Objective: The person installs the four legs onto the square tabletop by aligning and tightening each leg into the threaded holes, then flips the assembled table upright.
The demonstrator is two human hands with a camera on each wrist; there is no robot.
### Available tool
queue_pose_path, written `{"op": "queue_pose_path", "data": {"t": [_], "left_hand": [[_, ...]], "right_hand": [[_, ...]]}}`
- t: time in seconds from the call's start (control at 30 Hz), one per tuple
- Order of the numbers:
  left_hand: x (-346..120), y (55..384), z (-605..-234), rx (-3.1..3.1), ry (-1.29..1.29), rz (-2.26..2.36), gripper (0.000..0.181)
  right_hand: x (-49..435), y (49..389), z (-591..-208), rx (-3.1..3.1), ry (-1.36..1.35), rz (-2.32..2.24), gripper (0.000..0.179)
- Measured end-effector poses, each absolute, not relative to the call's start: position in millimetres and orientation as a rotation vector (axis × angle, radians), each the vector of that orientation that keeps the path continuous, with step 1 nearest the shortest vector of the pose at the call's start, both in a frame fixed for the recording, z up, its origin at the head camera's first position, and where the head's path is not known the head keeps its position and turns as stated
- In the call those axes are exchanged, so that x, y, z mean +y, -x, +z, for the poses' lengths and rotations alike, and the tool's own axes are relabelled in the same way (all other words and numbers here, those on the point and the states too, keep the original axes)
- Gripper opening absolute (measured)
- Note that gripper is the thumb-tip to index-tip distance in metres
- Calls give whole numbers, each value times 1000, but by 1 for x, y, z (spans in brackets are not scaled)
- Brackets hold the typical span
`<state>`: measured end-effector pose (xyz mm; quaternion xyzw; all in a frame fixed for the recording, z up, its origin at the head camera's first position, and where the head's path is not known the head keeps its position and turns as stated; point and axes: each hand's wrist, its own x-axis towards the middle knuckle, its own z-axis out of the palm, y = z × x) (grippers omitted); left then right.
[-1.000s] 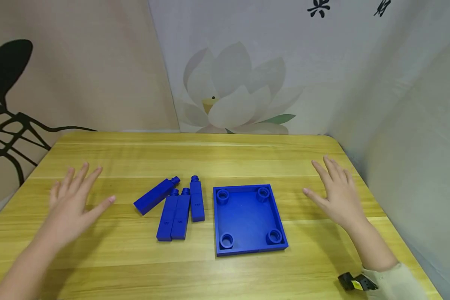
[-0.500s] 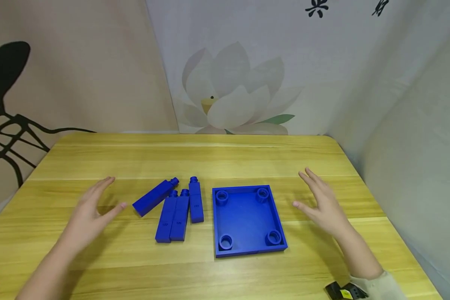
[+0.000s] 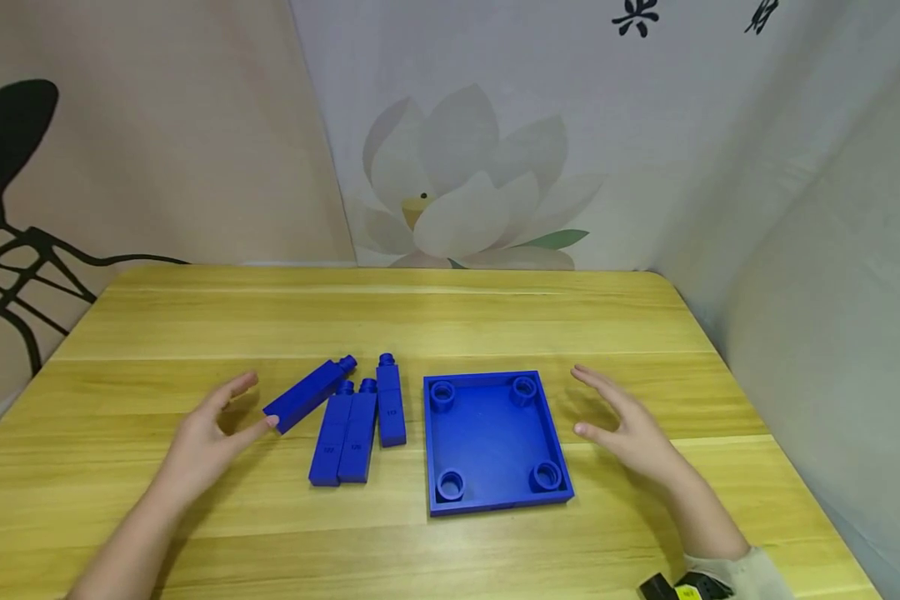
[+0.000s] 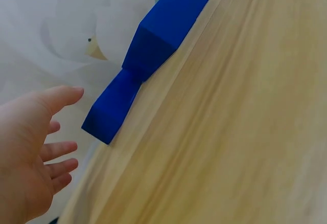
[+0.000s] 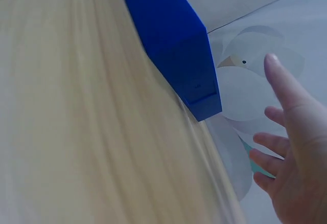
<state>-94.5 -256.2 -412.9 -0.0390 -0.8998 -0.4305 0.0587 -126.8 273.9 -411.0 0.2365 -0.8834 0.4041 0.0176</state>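
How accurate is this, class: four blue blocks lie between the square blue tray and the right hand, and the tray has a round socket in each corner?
One part is wrong: the head view shows the four blue blocks lying between the blue tray and the left hand, not the right hand. The rest stands.

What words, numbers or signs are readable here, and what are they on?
Left numbered block: probably "122".
Middle numbered block: perhaps "126", last digit unclear.
Right numbered block: probably "113".
Tray: faint mark, unreadable.
Curtain: two black characters, too blurred.
Wrist strap: yellow label, too small.
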Motion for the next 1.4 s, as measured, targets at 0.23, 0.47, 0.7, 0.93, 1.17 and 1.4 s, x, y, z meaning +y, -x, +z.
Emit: {"op": "queue_pose_path", "data": {"t": [0.23, 0.47, 0.7, 0.93, 1.17, 1.4], "left_hand": [[-251, 96, -420, -2693, 115, -1357, 72], [-249, 98, -429, -2682, 123, -1358, 68], [-248, 100, -433, -2680, 119, -1336, 64], [-247, 100, -436, -2690, 73, -1319, 53], [-245, 99, -436, -2684, 50, -1295, 45], [-245, 98, -436, -2680, 11, -1280, 41]], "right_hand": [[273, 127, -423, -2726, -814, 1440, 63], [272, 129, -432, -2729, -842, 1562, 59], [271, 130, -436, -2736, -820, 1635, 58], [270, 128, -438, -2751, -838, 1650, 58], [269, 127, -439, -2781, -832, 1648, 57], [269, 127, -440, -2787, -838, 1650, 55]]}}
